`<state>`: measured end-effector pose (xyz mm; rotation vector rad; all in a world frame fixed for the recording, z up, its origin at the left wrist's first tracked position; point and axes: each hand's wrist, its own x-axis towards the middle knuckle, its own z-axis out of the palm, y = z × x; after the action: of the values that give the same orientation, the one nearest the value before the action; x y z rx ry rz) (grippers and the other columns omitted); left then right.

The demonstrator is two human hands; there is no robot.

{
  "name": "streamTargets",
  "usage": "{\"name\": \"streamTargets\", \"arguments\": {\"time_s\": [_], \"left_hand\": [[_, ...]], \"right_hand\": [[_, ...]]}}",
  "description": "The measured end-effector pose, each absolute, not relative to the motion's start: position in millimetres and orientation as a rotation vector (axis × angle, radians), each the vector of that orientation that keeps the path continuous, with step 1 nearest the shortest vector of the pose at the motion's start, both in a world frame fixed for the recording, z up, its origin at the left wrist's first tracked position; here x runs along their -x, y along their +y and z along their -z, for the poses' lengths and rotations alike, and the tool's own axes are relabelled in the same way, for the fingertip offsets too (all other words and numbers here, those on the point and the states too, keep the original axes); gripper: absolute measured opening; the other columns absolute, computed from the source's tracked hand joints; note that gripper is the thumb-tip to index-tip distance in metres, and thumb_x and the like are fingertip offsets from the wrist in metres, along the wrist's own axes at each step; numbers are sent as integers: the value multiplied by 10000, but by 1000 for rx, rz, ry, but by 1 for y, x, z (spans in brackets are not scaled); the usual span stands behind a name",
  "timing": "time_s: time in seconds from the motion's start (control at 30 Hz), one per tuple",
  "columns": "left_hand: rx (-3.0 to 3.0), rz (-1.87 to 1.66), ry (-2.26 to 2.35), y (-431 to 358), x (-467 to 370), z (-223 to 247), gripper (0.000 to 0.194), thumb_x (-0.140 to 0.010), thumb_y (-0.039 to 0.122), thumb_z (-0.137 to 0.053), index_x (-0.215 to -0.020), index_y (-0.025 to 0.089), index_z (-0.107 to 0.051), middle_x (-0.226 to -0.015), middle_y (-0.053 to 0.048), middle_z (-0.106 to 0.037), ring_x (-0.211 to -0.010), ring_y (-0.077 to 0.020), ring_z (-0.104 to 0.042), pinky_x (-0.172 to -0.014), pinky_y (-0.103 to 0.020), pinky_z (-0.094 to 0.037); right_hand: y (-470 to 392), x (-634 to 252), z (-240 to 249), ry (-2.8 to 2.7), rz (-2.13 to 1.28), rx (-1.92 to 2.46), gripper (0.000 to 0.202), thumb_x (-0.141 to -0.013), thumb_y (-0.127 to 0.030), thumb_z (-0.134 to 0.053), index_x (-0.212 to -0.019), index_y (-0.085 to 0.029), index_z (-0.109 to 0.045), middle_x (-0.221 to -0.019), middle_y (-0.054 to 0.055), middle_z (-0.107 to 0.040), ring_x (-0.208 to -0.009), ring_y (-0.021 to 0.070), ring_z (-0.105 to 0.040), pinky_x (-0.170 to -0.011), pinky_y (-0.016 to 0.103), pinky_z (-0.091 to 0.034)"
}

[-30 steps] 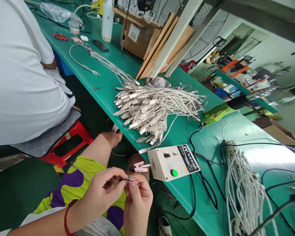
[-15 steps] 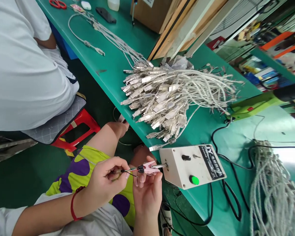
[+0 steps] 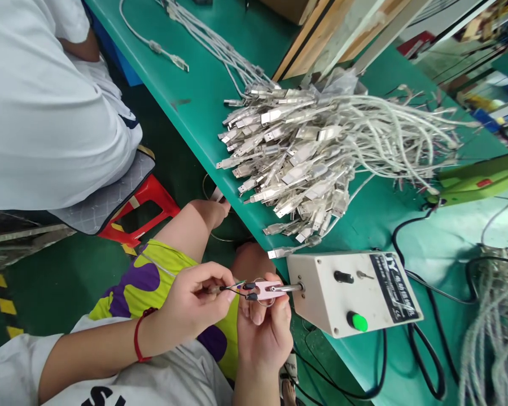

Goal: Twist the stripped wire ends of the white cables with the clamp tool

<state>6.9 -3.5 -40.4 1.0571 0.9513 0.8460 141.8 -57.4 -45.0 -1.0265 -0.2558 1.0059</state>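
My left hand [image 3: 203, 296], with a red string on the wrist, pinches the end of a grey cable whose thin coloured wires fan out to the right. My right hand [image 3: 265, 316] holds a small pink clip-like piece [image 3: 267, 290] with black tips, close to those wires. The pink piece sits at the metal shaft [image 3: 294, 287] that sticks out of a white box [image 3: 355, 293] with a green knob, a black knob and a small switch. Fingers partly cover the pink piece.
A big pile of grey USB cables [image 3: 296, 158] lies on the green table [image 3: 203, 118]. Green-handled tool [image 3: 482, 177] and another cable bundle [image 3: 491, 327] are at the right. Black cords run past the box. A person in white [image 3: 59, 113] sits at the left.
The view has shifted, so the table items appear lower or further right. The black-tipped end of the pink piece now shows two separate tips. Both hands keep their hold.
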Motion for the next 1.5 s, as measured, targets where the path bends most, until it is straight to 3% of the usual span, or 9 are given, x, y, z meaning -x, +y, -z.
{"name": "streamTargets", "arguments": {"time_s": [0.2,0.4,0.5,0.9,1.13,1.33,1.5], "left_hand": [[-1056,-834,951,-2,-9,39,108,-888,286,-799,-881,179,-793,-704,-10,-634,-609,-114,-542,-534,-176,-416],[-1066,-874,931,-5,-9,37,76,-895,261,-798,-886,185,-798,-715,-9,-676,-612,-102,-582,-557,-149,-455],[-1042,-907,916,-8,-8,36,46,-907,236,-799,-918,191,-800,-740,-13,-716,-631,-104,-630,-582,-141,-497],[-1009,-1028,899,-16,7,29,65,-899,147,-794,-883,193,-751,-750,20,-686,-594,-77,-583,-555,-121,-496],[-1132,-961,787,-25,12,27,66,-932,133,-771,-936,198,-758,-770,5,-717,-646,-103,-657,-603,-140,-540],[-1228,-1014,757,-26,14,28,97,-948,146,-802,-1004,212,-757,-850,-9,-756,-676,-114,-681,-604,-161,-529],[-1342,-1038,715,-24,15,27,61,-997,167,-789,-1002,225,-769,-795,1,-740,-613,-111,-587,-583,-216,-460]], "right_hand": [[-56,-141,43,-261,-1028,988,290,-972,-508,-859,-1112,-255,-884,-499,-74,-422,-494,106,-279,-503,231,-315],[-70,-143,45,-231,-1221,948,464,-999,-656,-741,-1219,-259,-835,-531,-66,-434,-536,140,-275,-587,292,-378],[-78,-141,49,-254,-1247,926,366,-1013,-597,-700,-1051,-261,-841,-578,-24,-505,-574,164,-342,-621,314,-401],[-86,-103,41,-369,-1106,1067,200,-962,-460,-854,-994,-263,-858,-587,-62,-486,-562,105,-391,-581,230,-359],[-82,-95,23,-347,-1003,1140,192,-866,-419,-973,-884,-257,-872,-683,-16,-665,-537,65,-390,-516,186,-333],[-80,-94,14,-279,-1089,1082,172,-853,-403,-982,-867,-266,-880,-613,-39,-628,-500,48,-369,-513,175,-314],[-81,-95,13,-247,-1120,1082,175,-865,-420,-959,-860,-264,-878,-508,-82,-469,-482,60,-309,-523,192,-303]]}}
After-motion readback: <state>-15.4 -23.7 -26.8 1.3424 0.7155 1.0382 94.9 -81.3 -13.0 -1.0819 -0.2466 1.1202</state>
